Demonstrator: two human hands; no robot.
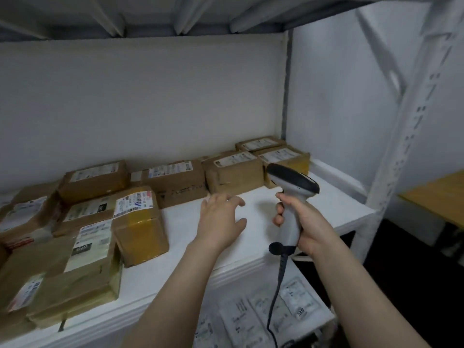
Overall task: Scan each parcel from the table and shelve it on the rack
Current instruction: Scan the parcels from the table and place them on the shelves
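Several brown cardboard parcels with white labels lie on the white rack shelf (251, 249). One taped parcel (140, 222) sits nearest my left hand, and a row of boxes (233, 172) lines the back wall. My left hand (221, 219) hovers empty over the bare shelf surface, fingers spread and relaxed. My right hand (301, 222) grips the handle of a grey and black barcode scanner (291, 182), whose head points left over the shelf. The scanner's black cable (276, 292) hangs down past the shelf edge.
A lower shelf (324, 320) holds several grey plastic mailer bags (261, 317). A white perforated rack post (401, 146) stands at the right. Beyond it a wooden table corner (437, 194) shows. The shelf above (226, 16) closes off the top.
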